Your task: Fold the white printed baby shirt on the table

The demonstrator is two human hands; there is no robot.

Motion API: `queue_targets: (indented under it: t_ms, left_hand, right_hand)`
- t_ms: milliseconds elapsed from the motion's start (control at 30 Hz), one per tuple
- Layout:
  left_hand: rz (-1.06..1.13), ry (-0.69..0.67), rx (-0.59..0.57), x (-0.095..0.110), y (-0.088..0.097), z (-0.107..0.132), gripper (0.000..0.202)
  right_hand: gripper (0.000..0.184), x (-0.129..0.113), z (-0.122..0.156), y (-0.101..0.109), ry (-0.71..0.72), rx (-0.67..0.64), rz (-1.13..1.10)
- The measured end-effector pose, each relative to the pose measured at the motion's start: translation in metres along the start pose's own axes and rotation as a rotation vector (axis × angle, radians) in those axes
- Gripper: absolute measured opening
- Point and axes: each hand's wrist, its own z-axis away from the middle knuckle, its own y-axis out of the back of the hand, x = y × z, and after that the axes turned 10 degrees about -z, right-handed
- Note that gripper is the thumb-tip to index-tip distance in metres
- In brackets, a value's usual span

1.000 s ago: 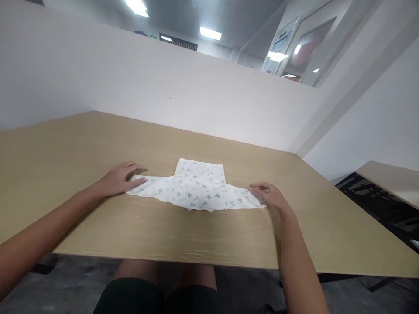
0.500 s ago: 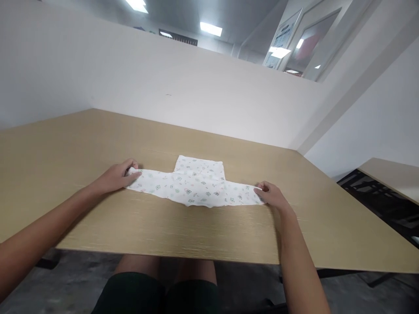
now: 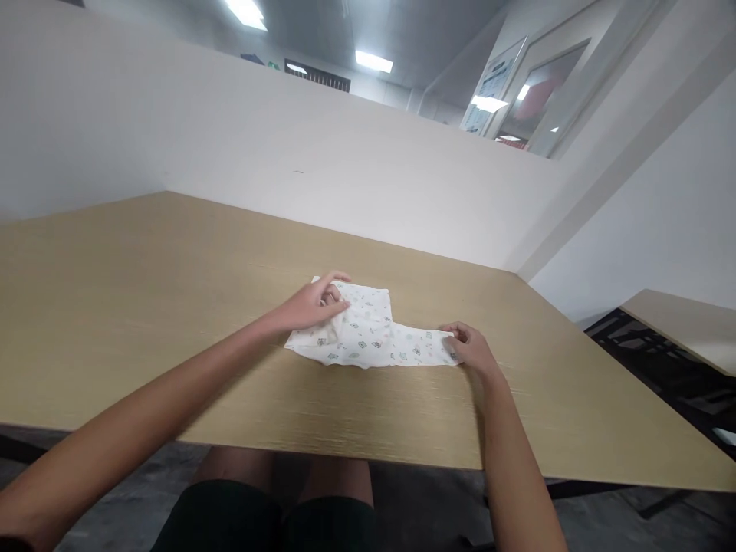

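A small white baby shirt [image 3: 368,341] with a green, grey and pink print lies on the table, its body making a square flap toward the back. My left hand [image 3: 316,303] is over the shirt's left part, thumb and fingers closed on the left sleeve, which is folded inward across the body. Some of that sleeve is hidden under the hand. At the other end, my right hand [image 3: 470,346] pinches the tip of the right sleeve [image 3: 419,345], which lies stretched out flat to the side.
The light wood table [image 3: 322,414] runs back to a white partition [image 3: 287,161], with a white wall on the right. Beyond the right edge stands another table [image 3: 684,322] with a dark underside. My legs are below the front edge.
My left hand has moved right and inward with the left sleeve, folding it over the shirt's body. The right hand remains at the right sleeve's end. The view has shifted slightly.
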Motion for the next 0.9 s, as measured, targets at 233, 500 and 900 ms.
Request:
queue_targets:
  t_ms: [233, 500, 900]
  left_hand:
    - [-0.221, -0.281, -0.098, -0.059, -0.058, -0.009, 0.037]
    - [-0.303, -0.413, 0.104, -0.069, -0.063, -0.013, 0.025]
    - [-0.640, -0.136, 0.202, -0.084, -0.043, -0.016, 0.027]
  right_hand:
    - [0.051, -0.024, 0.011, 0.002, -0.096, 0.007, -0.293]
    - [0.045, -0.114, -0.007, -0.060, 0.064, -0.276, -0.489]
    - [0.032, -0.133, 0.009, -0.157, 0.125, -0.591, -0.275]
